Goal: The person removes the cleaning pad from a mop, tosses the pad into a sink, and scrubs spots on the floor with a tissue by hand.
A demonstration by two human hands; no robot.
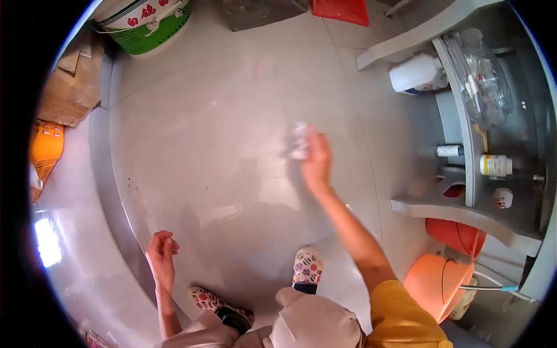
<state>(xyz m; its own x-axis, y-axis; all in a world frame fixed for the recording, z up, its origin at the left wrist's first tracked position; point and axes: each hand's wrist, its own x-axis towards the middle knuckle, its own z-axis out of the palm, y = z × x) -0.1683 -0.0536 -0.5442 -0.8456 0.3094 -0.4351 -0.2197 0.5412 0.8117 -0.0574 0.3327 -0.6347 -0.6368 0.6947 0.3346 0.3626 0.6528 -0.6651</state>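
My right hand [318, 162] reaches far forward over the grey tiled floor [249, 156], its fingers closed on a pale crumpled wad [299, 141]. Motion smears the wad, so I cannot tell whether it is cloth or paper, or whether it touches the floor. Low on the left, my left hand [162, 255] hangs near the raised ledge [110, 180]. Its fingers are loosely bent and a little apart, with nothing visible in them. Several small dark specks [132, 185] lie on the floor ahead of that hand.
A white-and-green bucket [154, 35], a dustpan-like grey item [264, 13] and a red item [341, 10] stand at the far edge. Shelves with a white jug [418, 74] line the right, above an orange bucket [439, 284]. A cardboard box [72, 90] sits left.
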